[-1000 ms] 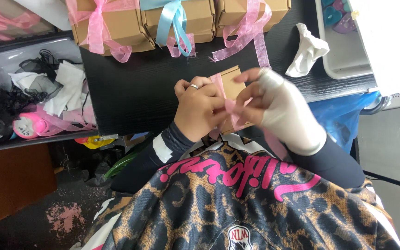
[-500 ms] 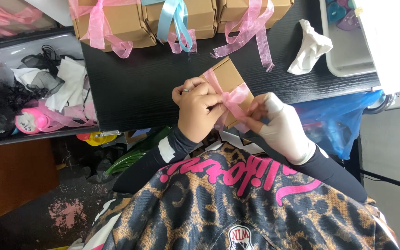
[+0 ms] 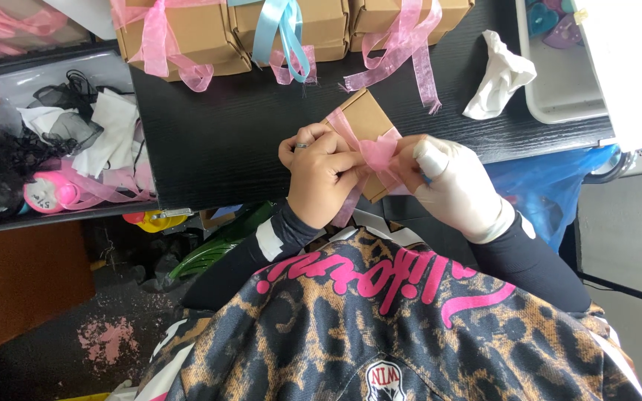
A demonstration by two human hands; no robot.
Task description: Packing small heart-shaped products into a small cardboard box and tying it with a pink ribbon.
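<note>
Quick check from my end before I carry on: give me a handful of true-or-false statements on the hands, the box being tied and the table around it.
1. Both hands are on the pink ribbon of a small brown box. True.
2. The right hand is bare. False: it wears a white glove; the left hand is bare, with a ring.
3. The finished boxes at the far edge all have pink ribbon. False: one has a light blue ribbon.
4. A crumpled white cloth lies on the black table, right of the box. True.
5. The box lies flat on the table, untouched. False: the hands hold it at the near edge.
</note>
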